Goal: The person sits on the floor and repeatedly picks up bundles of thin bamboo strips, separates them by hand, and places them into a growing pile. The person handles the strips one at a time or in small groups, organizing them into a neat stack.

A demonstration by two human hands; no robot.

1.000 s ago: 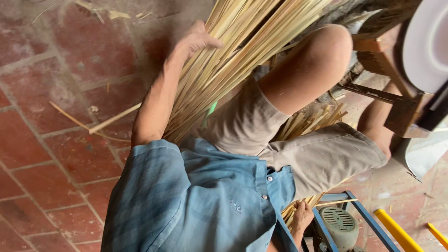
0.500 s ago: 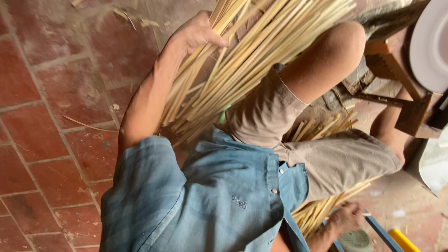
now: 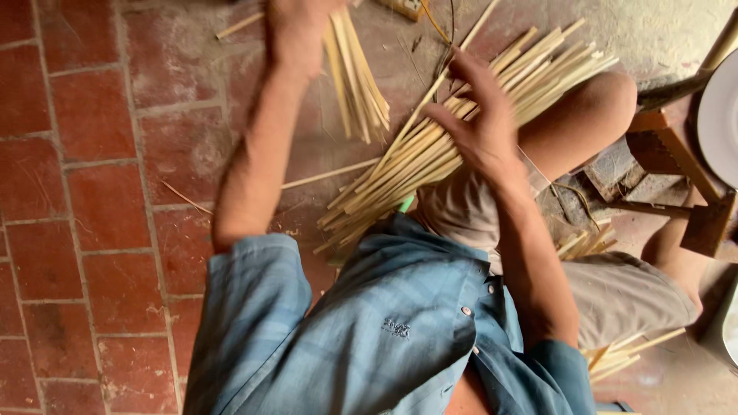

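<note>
A big bundle of pale bamboo strips (image 3: 492, 100) lies slanted across my bare thigh (image 3: 584, 115). My right hand (image 3: 480, 127) rests on top of it, fingers curled around some strips. My left hand (image 3: 296, 31), blurred at the top of the view, holds a smaller bunch of strips (image 3: 357, 81) that hangs down apart from the big bundle. I wear a blue shirt (image 3: 369, 330) and beige shorts (image 3: 615, 292).
The floor is red brick (image 3: 92, 192) with a few loose strips (image 3: 330, 173) on it. More strips (image 3: 615, 357) lie under my leg. A wooden frame (image 3: 676, 161) and a white round object (image 3: 723, 115) stand at the right edge.
My right hand has come up from beside my hip onto the big bundle. My left hand has let go of the big bundle and moved left with a small bunch.
</note>
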